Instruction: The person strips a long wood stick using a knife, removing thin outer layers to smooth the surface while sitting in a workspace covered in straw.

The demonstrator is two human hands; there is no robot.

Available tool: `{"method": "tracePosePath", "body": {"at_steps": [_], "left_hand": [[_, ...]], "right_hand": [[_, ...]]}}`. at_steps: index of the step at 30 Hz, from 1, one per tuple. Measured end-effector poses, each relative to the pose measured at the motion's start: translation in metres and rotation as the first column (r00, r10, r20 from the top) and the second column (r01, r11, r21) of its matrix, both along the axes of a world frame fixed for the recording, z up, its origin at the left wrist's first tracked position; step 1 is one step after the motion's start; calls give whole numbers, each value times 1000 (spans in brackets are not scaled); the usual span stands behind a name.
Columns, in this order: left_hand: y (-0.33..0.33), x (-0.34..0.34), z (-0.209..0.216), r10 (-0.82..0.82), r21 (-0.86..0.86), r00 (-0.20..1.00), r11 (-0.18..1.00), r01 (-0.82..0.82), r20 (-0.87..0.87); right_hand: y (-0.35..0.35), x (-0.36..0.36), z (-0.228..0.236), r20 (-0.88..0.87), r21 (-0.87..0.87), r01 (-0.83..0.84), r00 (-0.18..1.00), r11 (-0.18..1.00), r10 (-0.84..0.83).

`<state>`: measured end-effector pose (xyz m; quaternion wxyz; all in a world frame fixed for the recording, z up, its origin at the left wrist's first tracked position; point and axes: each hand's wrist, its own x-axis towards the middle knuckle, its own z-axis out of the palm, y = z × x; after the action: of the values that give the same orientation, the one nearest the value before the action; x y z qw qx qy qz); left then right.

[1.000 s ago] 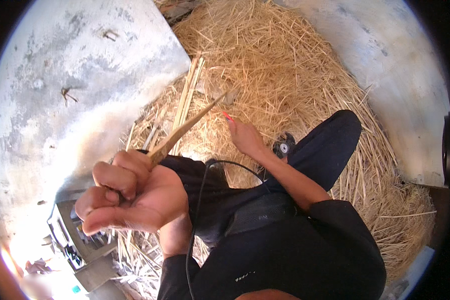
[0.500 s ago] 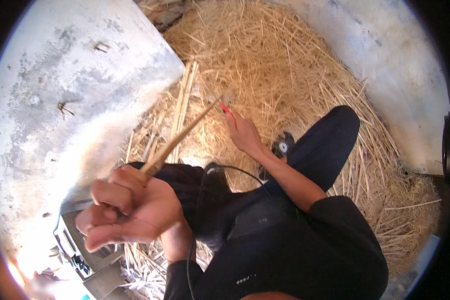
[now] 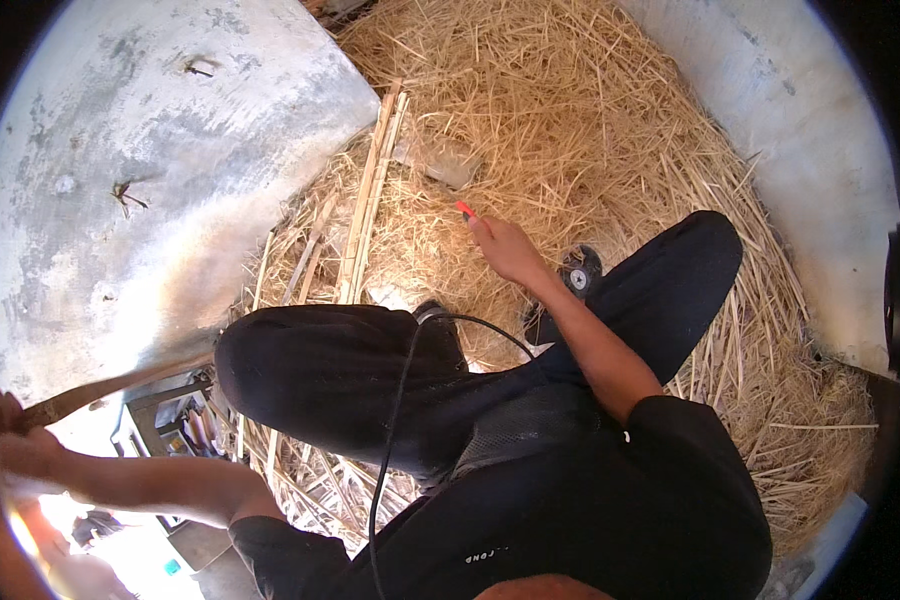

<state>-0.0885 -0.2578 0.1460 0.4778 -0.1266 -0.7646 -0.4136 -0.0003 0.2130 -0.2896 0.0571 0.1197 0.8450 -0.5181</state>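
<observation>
At the far left edge, my left hand (image 3: 25,450) is closed round one end of a long flat bamboo strip (image 3: 120,385). The strip slants up and right from the hand, passing in front of the pale wall, to a far end beside my bent left knee. Above the straw-coloured shavings (image 3: 530,110), in the middle, my right hand (image 3: 513,252) is closed on a small red-handled tool (image 3: 466,211). Only its red and dark end sticks out past the fingers; I cannot make out the blade.
Long split strips (image 3: 372,190) lie on the floor beside the pale wall corner (image 3: 300,120). My crossed legs in black trousers (image 3: 320,370) fill the middle, with a black cable (image 3: 400,400) across them. An open box of small items (image 3: 185,430) stands at lower left.
My left hand has swung out to the far left and down with the strip, whose tip has left the red-handled tool. The right hand has shifted slightly right.
</observation>
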Motion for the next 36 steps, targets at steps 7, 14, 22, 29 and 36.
{"method": "tracePosePath", "body": {"at_steps": [7,14,22,29,36], "left_hand": [[49,-121,-311,811,-982,571,-26,-188,-130],[125,-48,-624,345,-587,535,712,387,771],[153,-47,-645,447,-554,347,762,335,824],[163,-57,-651,462,-614,488,759,214,741],[166,-61,-646,528,-650,403,704,285,748]], "right_hand": [[-9,-2,-2,78,-21,-9,997,1000,11],[0,-4,-10,127,-1,64,990,998,-63],[1,-6,-16,162,-51,92,983,994,-83],[11,-1,-11,121,-16,86,989,996,-83],[12,2,-6,153,-35,81,985,996,-75]]}}
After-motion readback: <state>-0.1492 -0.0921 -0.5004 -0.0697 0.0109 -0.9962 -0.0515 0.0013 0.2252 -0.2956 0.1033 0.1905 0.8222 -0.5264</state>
